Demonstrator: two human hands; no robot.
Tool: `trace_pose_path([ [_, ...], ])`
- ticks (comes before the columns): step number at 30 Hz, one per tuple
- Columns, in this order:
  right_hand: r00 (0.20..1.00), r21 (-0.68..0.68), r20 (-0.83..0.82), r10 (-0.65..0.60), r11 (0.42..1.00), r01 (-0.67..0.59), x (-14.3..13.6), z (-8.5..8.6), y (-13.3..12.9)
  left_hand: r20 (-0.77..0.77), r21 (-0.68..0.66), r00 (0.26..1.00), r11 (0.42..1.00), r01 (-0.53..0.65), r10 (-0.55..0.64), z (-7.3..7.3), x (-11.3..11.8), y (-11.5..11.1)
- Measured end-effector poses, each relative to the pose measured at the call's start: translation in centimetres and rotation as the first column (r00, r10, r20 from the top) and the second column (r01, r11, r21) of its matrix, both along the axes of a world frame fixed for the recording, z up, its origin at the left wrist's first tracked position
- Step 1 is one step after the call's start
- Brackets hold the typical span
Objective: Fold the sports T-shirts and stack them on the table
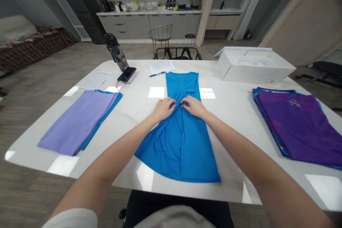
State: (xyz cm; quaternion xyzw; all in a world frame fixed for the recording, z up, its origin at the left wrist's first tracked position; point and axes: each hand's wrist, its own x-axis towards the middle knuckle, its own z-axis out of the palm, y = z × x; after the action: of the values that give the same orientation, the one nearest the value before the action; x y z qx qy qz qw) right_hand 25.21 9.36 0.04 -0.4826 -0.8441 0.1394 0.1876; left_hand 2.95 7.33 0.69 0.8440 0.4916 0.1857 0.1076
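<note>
on the left of the white table [133,110], the lavender garment [78,121] lies over a blue garment [100,124], its edges uneven; a sweep of the left forearm could probably push this pile askew; in the middle lies the sleeveless blue top [197,149], neckline far, wide hem near; the left hand [164,109] has its fingers curled, thumb and fingertips seemingly pinching a ridge of its cloth; the right hand [194,106], just beside it, has its fingers bent in the same way and seems to pinch the cloth too; the fabric is gathered and slanted there, so uneven pulling could set creases or skew the side edges; a pull from the middle alone could leave the hem crooked, or drag the narrow far part along; the pen [157,74] lies near the left shoulder and could be nudged if the top shifts that way;

on the left, what lies under the lavender garment is mostly covered; the left forearm hides part of the blue top's left edge; the thumbs and the exact grip are hard to make out; the print on the paper sheet [161,66] is too small to read; to the right, the contents of the white box [245,74] are unclear, and the purple shirt [296,124] is cut off at the frame edge.
</note>
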Motion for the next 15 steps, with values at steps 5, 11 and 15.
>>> trace_pose_path([
  [5, 0.987, 0.033, 0.154, -0.037, 0.999, 0.032, -2.5, 0.5, -4.1, -0.127, -0.079, 0.985, 0.989, -0.128, 0.117, 0.5, -0.6, -5.4],
  [11, 0.951, 0.058, 0.307, -0.039, 0.998, 0.022, -4.9, 0.6, -6.7, -0.155, -0.109, 0.96, 0.962, -0.25, 0.232, 0.4, -0.7, -9.2],
  [15, 0.944, 0.065, 0.324, -0.054, 0.997, 0.035, -5.3, 0.4, -7.1, -0.158, -0.094, 0.935, 0.938, -0.334, 0.317, 0.4, -1.2, -11.1],
])
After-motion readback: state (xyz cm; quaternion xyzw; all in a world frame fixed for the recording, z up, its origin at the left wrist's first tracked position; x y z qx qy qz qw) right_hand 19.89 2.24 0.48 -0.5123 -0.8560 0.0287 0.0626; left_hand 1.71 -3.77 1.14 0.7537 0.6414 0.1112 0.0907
